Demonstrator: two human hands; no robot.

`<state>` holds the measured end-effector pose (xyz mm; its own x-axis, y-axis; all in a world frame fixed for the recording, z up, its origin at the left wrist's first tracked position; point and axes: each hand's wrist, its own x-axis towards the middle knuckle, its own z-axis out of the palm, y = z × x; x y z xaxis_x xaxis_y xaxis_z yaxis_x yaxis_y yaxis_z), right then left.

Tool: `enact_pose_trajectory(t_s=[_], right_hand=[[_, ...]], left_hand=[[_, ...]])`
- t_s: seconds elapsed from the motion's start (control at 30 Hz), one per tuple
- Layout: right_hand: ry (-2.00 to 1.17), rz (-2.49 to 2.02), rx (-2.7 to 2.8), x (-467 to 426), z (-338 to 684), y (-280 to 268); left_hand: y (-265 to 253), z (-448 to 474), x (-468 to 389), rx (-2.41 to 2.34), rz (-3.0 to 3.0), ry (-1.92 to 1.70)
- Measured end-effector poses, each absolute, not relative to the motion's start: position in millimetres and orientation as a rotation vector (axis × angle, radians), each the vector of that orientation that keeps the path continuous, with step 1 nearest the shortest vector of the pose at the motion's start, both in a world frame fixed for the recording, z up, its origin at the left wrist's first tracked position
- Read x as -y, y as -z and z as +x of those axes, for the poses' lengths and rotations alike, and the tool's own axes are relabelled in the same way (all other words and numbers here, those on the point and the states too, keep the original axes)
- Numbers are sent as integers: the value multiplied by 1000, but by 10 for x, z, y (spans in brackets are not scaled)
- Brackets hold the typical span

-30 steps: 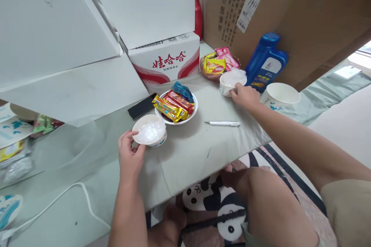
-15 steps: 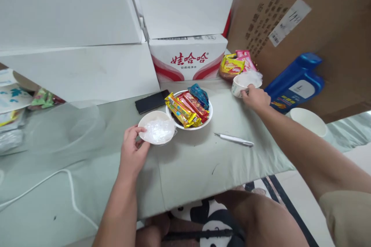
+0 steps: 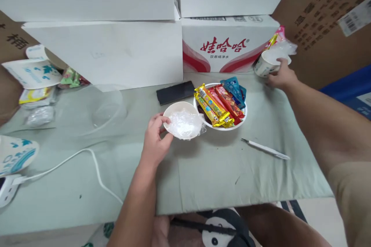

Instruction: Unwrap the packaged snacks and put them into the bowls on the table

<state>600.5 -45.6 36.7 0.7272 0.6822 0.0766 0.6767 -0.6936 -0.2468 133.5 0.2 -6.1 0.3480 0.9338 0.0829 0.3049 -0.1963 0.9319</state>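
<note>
My left hand (image 3: 156, 135) grips the rim of a white paper bowl (image 3: 174, 110), thumb in front and fingers at the left side. Crumpled clear plastic wrap (image 3: 185, 124) fills this bowl and hangs over its right edge. Touching or very near it on the right is a white bowl (image 3: 245, 115) of wrapped snack bars (image 3: 216, 102) in yellow, red and blue. At the back right, my right hand (image 3: 281, 75) is closed on the rim of a patterned paper bowl (image 3: 262, 67), with clear plastic sticking out behind. Pink and yellow snack packets (image 3: 276, 38) are partly hidden behind that bowl.
A black phone (image 3: 176, 92) lies behind the left bowl, and a white pen (image 3: 265, 148) at front right. White boxes (image 3: 110, 54) line the back. A transparent basin (image 3: 95, 114), paper bowls (image 3: 40, 73) and a white cable (image 3: 95, 162) occupy the left. A blue bottle (image 3: 348, 88) stands right.
The view has turned left, so most things sit further right. My right hand has moved its bowl back against the snack packets and the box corner. My left hand keeps its hold.
</note>
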Motion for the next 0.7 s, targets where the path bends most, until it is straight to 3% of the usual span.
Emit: enact_pose_trajectory(t_s=[0.13, 0.3, 0.7], right_hand=[[-290, -2543, 923, 746, 5446, -355], [-1005, -2025, 693, 1160, 4515, -323], [-748, -1679, 97, 1573, 4322, -257]], left_hand=[[35, 1327, 44, -1090, 1746, -848], [-1, 1374, 168, -1012, 1791, -818], [-38, 1787, 487, -955, 1894, -747]])
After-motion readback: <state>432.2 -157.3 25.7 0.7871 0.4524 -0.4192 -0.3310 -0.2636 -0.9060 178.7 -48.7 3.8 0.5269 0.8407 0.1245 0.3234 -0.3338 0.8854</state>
